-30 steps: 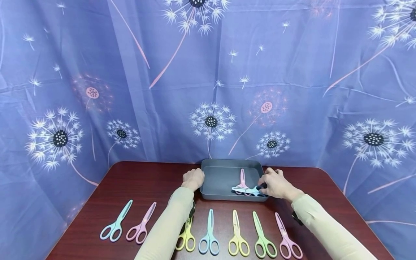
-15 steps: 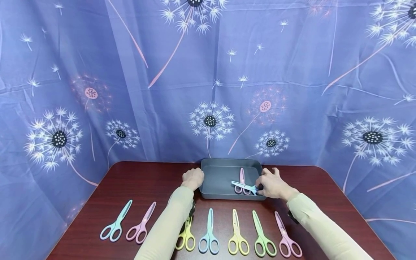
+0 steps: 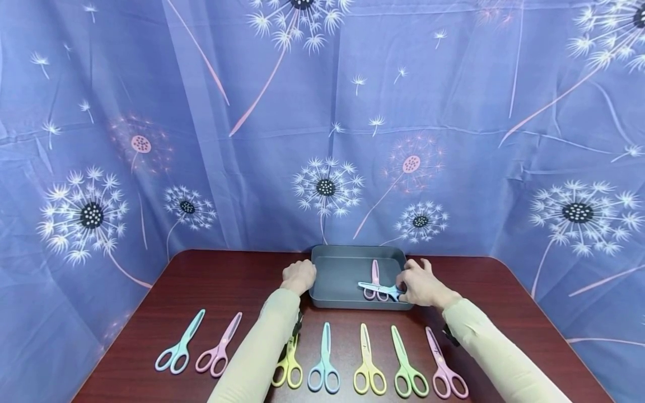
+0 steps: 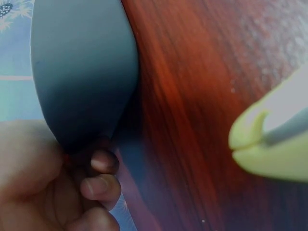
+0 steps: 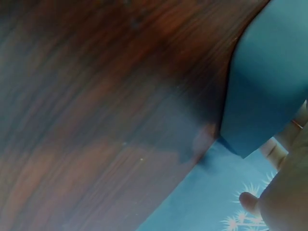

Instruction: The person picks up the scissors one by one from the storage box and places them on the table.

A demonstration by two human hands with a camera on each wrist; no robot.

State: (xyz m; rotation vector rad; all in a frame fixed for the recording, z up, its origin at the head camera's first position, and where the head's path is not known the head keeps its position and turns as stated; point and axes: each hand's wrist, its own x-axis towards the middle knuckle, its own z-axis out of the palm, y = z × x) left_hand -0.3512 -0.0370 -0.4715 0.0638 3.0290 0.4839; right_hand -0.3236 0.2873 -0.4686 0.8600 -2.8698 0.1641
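Observation:
A grey rectangular tray [image 3: 335,274] stands at the back of the table. My left hand [image 3: 299,276] grips its left end; in the left wrist view the fingers [image 4: 103,187] curl at the end wall. Inside the tray's right half, pink scissors [image 3: 375,272] lie with the blades pointing away. Blue scissors [image 3: 380,289] lie across their handles, blades pointing left. My right hand [image 3: 422,284], over the tray's right end, holds the blue scissors by the handles, which its fingers partly hide. The right wrist view shows the tray's outer wall [image 5: 264,86] but not the scissors.
In front of the tray lies a row of scissors: teal [image 3: 182,342], pink [image 3: 219,346], yellow [image 3: 289,366] partly under the left forearm, blue [image 3: 325,361], pale yellow [image 3: 368,364], green [image 3: 407,366] and pink [image 3: 442,366]. A dandelion-print curtain [image 3: 262,184] hangs behind the table.
My right hand has shifted slightly left over the tray, and the blue scissors have turned a little, handles now lower than the blade tips. The left hand stays on the tray's left end.

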